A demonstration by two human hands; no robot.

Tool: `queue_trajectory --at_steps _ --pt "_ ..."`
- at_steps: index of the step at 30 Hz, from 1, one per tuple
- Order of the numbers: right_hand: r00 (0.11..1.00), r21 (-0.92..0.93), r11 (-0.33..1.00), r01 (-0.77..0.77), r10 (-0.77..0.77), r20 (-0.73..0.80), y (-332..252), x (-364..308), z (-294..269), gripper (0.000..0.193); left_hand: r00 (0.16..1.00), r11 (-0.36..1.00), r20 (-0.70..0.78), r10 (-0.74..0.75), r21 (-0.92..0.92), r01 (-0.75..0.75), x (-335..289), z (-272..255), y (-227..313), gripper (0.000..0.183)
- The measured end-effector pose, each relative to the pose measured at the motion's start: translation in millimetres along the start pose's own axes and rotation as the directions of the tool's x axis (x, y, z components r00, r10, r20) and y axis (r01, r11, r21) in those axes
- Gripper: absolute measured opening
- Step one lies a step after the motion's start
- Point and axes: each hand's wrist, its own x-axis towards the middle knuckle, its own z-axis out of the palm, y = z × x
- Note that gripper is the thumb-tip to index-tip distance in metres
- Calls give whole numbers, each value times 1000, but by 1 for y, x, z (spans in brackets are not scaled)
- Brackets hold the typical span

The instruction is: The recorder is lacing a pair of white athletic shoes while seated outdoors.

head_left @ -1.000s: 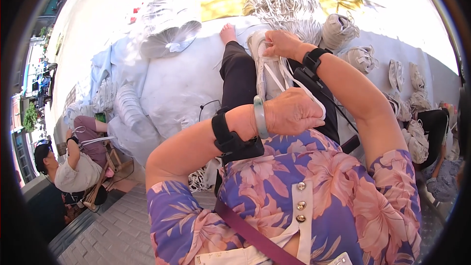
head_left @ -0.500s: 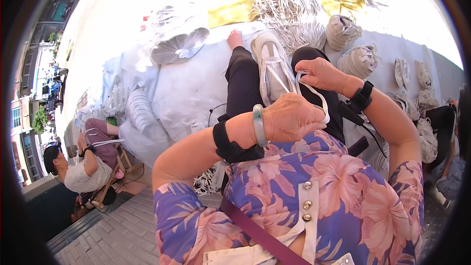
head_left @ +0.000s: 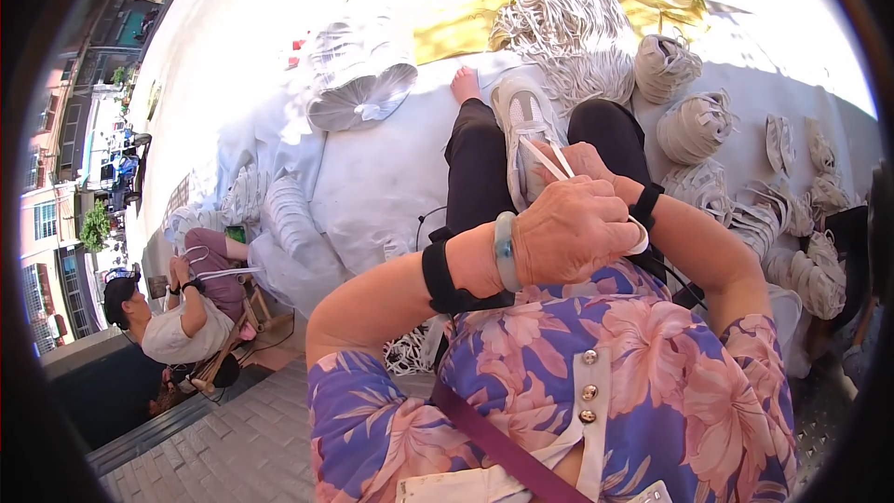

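A white and beige sneaker point(head_left: 523, 115) stands between my knees, toe pointing away from me. White shoelace point(head_left: 548, 157) strands run from its upper toward my hands. My left hand point(head_left: 573, 228) is closed around the lace, and a loop of it shows below the fingers. Just beyond, my right hand point(head_left: 587, 164) is closed by the sneaker's opening with its fingers curled at the lace. The left hand partly covers the right one, so its fingertips are hard to see.
A heap of white laces point(head_left: 568, 37) lies on yellow sheeting point(head_left: 456, 37) ahead. Bundled sneakers point(head_left: 694, 126) sit on the right. A clear plastic bag point(head_left: 363, 74) is ahead left. At far left another person point(head_left: 177, 312) sits holding white strands.
My right hand has come down and inward, from holding the lace out at the right to beside the sneaker, behind my left hand. The left hand has shifted slightly right in view.
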Motion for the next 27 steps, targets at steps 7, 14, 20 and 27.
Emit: queue_trajectory --at_steps 7,14,20,27 --pt "979 80 992 98 -81 -187 -14 10 -9 22 998 991 -36 50 127 -45 5 -1 -3 18" --pt "985 105 984 145 -134 -108 33 -29 -22 21 987 973 -126 -100 194 123 -18 -25 -7 13" --pt "954 237 950 -203 247 -173 89 -108 -65 37 749 750 37 -661 12 662 -102 -32 -25 18" --pt "868 -31 883 -469 454 -199 170 -148 -61 39 623 580 -164 -764 247 776 -208 -74 -62 16"
